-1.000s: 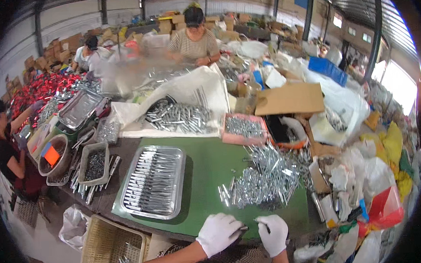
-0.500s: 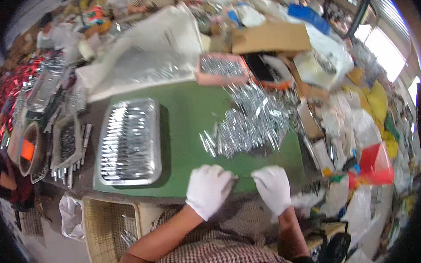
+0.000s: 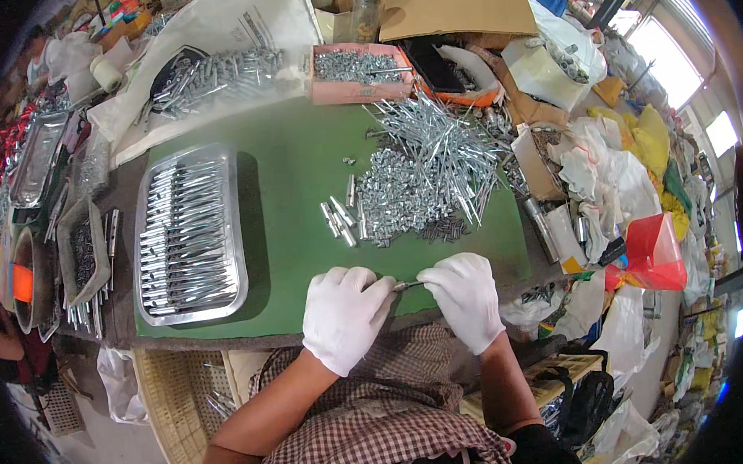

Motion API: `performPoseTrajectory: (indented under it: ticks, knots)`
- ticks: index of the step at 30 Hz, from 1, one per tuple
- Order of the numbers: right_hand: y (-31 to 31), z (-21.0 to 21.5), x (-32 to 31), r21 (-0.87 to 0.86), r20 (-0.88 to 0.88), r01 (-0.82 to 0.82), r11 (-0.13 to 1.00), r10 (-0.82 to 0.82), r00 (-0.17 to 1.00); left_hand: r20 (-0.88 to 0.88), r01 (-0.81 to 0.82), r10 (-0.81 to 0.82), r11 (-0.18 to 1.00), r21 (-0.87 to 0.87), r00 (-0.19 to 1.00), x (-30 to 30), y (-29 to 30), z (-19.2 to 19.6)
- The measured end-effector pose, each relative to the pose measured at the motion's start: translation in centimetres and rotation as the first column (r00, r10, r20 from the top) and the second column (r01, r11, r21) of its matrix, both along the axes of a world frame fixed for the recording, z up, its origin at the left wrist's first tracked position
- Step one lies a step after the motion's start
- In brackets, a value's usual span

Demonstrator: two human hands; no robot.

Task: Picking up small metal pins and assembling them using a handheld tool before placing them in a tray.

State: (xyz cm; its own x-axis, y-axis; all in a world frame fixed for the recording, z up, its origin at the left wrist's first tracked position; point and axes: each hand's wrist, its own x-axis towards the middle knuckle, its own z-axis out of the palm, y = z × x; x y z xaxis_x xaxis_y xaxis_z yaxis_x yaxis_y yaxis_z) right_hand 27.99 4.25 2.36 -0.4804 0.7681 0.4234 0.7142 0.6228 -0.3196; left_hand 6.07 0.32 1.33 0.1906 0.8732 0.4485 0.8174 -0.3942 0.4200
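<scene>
Both my hands wear white gloves and meet at the near edge of the green work surface. My left hand (image 3: 343, 319) and my right hand (image 3: 465, 303) each pinch an end of a small slim metal rod (image 3: 407, 285) spanning the gap; the fingers hide most of it. Beyond them lies a heap of small silvery metal fittings (image 3: 390, 189), with long thin metal rods (image 3: 438, 140) piled behind. Several short metal cylinders (image 3: 337, 219) lie at its left, and small dark screws (image 3: 444, 229) in front. Left of my hands, a metal tray (image 3: 236, 214) holds rows of slim metal pieces.
A pink box (image 3: 343, 91) of small metal parts stands at the back, beside a cardboard flap (image 3: 457, 13). A white sack (image 3: 210, 30) lies back left. At right are a red plastic container (image 3: 654, 251) and plastic bags. A cream basket (image 3: 170, 390) sits below the table's left side.
My hands have come closer together, and the thin rod between them shows more clearly. The whole view has shifted, so the tray and heaps appear farther left and higher.
</scene>
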Motion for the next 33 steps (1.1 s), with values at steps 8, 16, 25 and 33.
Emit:
performPoseTrajectory:
  ticks: [8,16,25,33]
  knots:
    - [0.8,0.0,-0.5,0.070,-0.004,-0.026,0.997,0.026,1.000,-0.008,0.003,-0.002,1.000,0.018,1.000,0.2,0.5,-0.2]
    - [5.5,0.1,2.2,0.070,-0.131,0.280,0.958,-0.269,0.954,-0.104,0.003,-0.012,0.996,-0.086,0.995,-0.8,1.1,1.3]
    - [6.6,-0.9,3.9,-0.115,0.072,0.320,0.941,-0.313,0.947,-0.062,0.063,-0.069,0.993,-0.095,0.996,-0.2,-0.3,-0.5]
    - [7.1,0.4,2.5,-0.038,0.169,0.312,0.949,-0.301,0.938,-0.056,0.034,-0.039,0.996,-0.085,0.998,-0.3,-0.5,-0.6]
